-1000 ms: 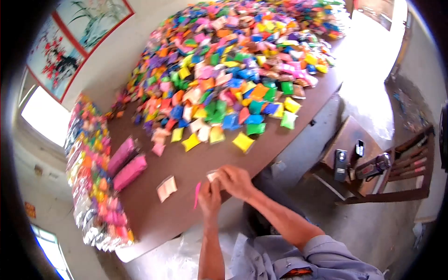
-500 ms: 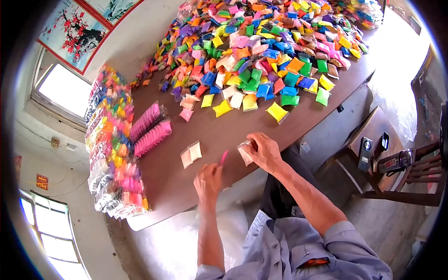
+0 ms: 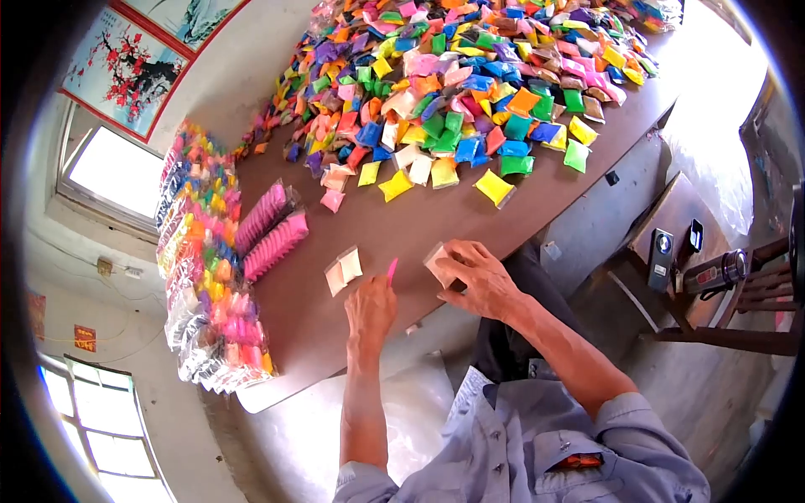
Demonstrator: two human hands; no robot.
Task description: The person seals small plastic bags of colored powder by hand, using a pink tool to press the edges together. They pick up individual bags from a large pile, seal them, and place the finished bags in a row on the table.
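My left hand (image 3: pixel 371 314) is closed near the table's front edge, with a thin pink strip (image 3: pixel 392 270) sticking up from its fingers. Just beyond it lie pale peach packets (image 3: pixel 343 271) in clear film, side by side and apart from the hand. My right hand (image 3: pixel 482 281) has its fingers on another small peach packet (image 3: pixel 437 262) at the table edge. The thumb of that hand sits lower, and part of the packet is hidden behind the fingers.
A large heap of colourful packets (image 3: pixel 470 92) covers the far side of the brown table (image 3: pixel 310 335). Two pink packet rows (image 3: pixel 277 245) lie left, beside a long stack of bagged packets (image 3: pixel 205 268). A wooden stool (image 3: pixel 637 243) holding a flask (image 3: pixel 715 272) stands right.
My left hand has moved closer to the peach packets, the pink strip now standing more upright. My right hand has turned, its thumb further from the fingers. The view has shifted slightly.
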